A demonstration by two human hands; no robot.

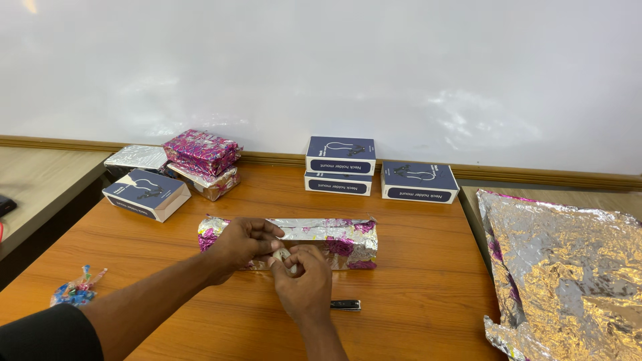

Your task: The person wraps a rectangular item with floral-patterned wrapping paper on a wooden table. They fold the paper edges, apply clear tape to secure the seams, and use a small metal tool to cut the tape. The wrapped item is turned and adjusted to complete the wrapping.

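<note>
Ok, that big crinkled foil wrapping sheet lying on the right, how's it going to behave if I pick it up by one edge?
The foil sheet will probably flop and sag, since it is thin and already heavily creased. It looks light for its spread, so it may drift or slide easily. Its crumpled edges suggest it would hold new creases and might tear if tugged.

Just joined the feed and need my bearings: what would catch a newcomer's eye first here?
First, the two hands at the table's middle: the left hand rests on a box half wrapped in silver and pink foil paper, the right hand pinching something small and pale beside it. Next, the big crumpled foil sheet at the right edge. Behind, dark blue boxes line the whiteboard.
</note>
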